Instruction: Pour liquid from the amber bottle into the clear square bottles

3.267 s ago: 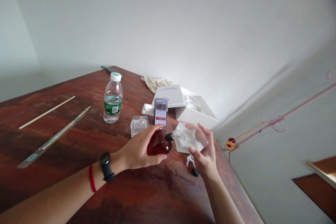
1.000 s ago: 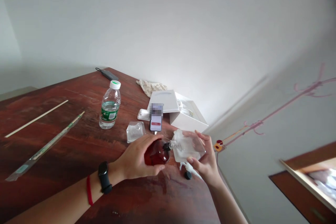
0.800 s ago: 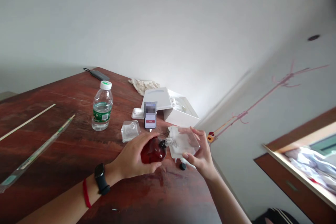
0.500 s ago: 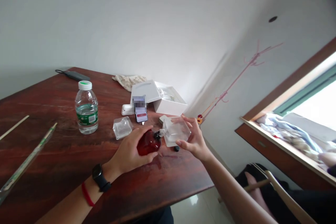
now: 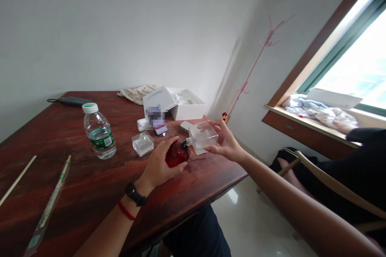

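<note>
My left hand (image 5: 164,161) is wrapped round a dark red bottle (image 5: 177,155) with a black neck. In my right hand (image 5: 226,141) is a square clear glass bottle (image 5: 203,137), tipped on its side so that its threaded mouth meets the red bottle's neck. Whether liquid passes between them is too small to make out. A small clear glass dish (image 5: 142,144) lies left of my left hand. Behind the hands, a phone (image 5: 161,129) leans near a white earphone case (image 5: 141,125).
A half-full water bottle (image 5: 99,132) stands at left, near a wrapped pair of chopsticks (image 5: 54,196) and a loose stick (image 5: 18,180). An open white box (image 5: 189,111) and a cloth (image 5: 137,94) lie at the back. A seated person (image 5: 362,176) is at right.
The camera view has shifted and turned, so the table and wall sit differently in the picture. Both hands keep hold of the two bottles, mouth to neck.
</note>
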`<state>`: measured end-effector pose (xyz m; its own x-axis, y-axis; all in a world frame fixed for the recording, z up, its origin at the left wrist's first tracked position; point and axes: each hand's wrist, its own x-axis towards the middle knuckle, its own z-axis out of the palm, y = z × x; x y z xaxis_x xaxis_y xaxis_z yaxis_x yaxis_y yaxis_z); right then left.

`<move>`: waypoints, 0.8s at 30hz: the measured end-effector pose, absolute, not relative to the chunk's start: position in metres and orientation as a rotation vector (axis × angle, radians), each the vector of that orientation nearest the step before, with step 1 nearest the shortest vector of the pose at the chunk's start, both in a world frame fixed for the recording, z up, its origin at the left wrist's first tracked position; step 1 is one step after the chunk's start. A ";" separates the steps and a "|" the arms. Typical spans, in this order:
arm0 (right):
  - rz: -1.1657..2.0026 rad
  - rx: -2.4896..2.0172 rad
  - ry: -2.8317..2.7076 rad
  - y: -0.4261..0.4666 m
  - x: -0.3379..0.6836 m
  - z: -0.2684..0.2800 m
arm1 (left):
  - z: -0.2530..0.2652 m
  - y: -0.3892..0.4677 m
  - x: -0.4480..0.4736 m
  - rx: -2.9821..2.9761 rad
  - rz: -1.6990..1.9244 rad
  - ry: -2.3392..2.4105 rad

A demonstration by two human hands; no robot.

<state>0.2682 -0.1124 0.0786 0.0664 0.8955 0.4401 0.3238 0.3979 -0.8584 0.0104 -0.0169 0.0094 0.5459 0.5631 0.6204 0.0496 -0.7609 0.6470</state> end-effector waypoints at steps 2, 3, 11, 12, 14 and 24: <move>0.607 -1.166 -1.496 -0.115 0.269 0.078 | 0.009 -0.017 0.011 2.225 1.169 0.479; 0.603 -1.167 -1.503 -0.117 0.269 0.078 | 0.009 -0.018 0.011 2.231 1.170 0.473; 0.617 -1.139 -1.551 -0.117 0.269 0.083 | 0.007 -0.016 0.012 2.233 1.148 0.455; 0.615 -1.150 -1.560 -0.116 0.269 0.084 | 0.007 -0.016 0.012 2.230 1.142 0.461; 0.603 -1.166 -1.578 -0.114 0.269 0.086 | 0.007 -0.016 0.011 2.225 1.139 0.468; 0.560 -1.179 -1.631 -0.108 0.269 0.091 | 0.009 -0.014 0.011 2.198 1.169 0.480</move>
